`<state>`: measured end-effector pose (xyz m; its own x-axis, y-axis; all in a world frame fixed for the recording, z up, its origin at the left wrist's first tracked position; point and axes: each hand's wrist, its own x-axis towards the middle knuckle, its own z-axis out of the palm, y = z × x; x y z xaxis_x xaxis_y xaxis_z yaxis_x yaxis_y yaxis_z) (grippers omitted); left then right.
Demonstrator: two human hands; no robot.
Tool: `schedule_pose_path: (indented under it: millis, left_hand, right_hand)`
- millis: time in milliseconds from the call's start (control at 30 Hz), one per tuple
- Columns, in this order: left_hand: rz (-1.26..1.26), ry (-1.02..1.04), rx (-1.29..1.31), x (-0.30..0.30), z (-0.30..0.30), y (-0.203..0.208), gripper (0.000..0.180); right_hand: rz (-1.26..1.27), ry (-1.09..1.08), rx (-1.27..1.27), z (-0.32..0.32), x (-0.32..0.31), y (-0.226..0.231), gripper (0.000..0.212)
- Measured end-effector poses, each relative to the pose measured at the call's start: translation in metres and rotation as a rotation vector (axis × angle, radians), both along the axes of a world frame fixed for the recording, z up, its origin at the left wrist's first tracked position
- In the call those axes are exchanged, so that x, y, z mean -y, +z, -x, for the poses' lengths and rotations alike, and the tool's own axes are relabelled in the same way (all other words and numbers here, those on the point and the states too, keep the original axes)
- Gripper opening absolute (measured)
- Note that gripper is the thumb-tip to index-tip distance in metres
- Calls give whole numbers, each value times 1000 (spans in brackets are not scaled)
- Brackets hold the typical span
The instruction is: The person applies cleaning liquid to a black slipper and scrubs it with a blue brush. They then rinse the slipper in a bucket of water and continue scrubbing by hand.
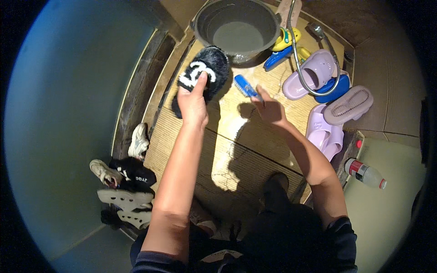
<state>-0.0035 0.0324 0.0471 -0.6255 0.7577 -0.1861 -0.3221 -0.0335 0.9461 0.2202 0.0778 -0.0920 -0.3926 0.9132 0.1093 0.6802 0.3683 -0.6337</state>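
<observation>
My left hand [194, 101] grips a black furry slipper [217, 68] with a white fuzzy emblem, the thumb lying across its top. The slipper is held up just left of a large dark basin [200, 38] with water in it. In my right hand [271, 109] is a blue scrubbing brush [245, 85], its pale bristles turned down and to the left. The brush is apart from the slipper, over the tiled floor [182, 145]. My right fingers are wrapped around its handle, which they partly hide.
Lilac slides [314, 73] and blue and yellow slippers [278, 58] lie at the right. A metal shower hose [293, 41] curves over them. A plastic bottle [366, 173] lies at far right. Pale clogs [125, 199], sneakers [139, 142] and black slippers [136, 173] line the left edge.
</observation>
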Motion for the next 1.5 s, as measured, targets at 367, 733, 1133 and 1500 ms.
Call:
schedule_pose_path:
  millis: [367,733,1133,1500]
  left_hand:
    - [-27,-376,-1387,-161,-18,105,13]
    - [463,-826,-1113,-310,-39,12,26]
    - [582,-994,-1031,-337,-47,-28,47]
    - [468,-628,-1139,-301,-54,5,55]
  right_hand:
    - [414,-85,-187,-17,-21,148,39]
    - [501,-149,-305,-46,-102,110,44]
    - [449,-96,-318,-51,-138,103,45]
    - [522,-164,-294,-45,-105,114,42]
